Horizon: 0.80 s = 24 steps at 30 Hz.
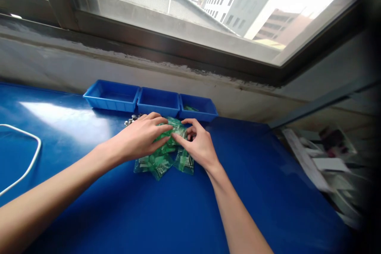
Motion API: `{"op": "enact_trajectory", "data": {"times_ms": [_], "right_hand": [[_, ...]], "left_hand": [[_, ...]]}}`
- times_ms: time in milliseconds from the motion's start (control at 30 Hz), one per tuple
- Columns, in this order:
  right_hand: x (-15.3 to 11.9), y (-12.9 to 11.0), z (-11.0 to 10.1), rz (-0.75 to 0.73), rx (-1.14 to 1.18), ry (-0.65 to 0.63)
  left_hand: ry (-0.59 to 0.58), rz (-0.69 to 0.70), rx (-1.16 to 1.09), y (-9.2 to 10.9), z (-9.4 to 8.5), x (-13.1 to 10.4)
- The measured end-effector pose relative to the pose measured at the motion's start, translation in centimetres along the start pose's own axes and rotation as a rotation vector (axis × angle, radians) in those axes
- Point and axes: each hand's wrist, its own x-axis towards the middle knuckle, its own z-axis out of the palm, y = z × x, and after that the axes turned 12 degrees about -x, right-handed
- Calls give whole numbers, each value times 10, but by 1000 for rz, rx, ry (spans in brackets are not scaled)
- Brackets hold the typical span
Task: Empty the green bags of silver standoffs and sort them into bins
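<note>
A pile of small green see-through plastic bags [160, 163] lies on the blue tabletop, with metal pieces like screws showing inside. My left hand [145, 134] rests over the pile's left part, fingers stretched out and spread. At the right side, my right hand [199, 141] touches a green bag [177, 127] at the top of the pile, thumb and forefinger apart on it. Whether it grips that bag I cannot tell. Loose shiny metal parts [129, 120] lie just behind my left hand, which partly hides them.
Three blue bins stand in a row along the wall: a left bin [114, 105], a middle bin [157, 109] and a right bin [208, 116] with something green inside. A white cable [38, 151] curves across the table's left. Papers and other items [330, 164] sit beyond the right edge.
</note>
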Motion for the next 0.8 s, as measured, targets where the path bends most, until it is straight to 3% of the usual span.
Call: {"op": "enact_trajectory", "data": {"times_ms": [233,500,800], "right_hand": [[3,8,0,177,465,-12],[6,16,-22,251,622,-33],[6,0,-11,296,900,-76]], "left_hand": [[-4,-14,29,4,-1,-2],[-44,-53,-32,-3,-10,0],[-33,-34,-41,-4,-10,-1]]}}
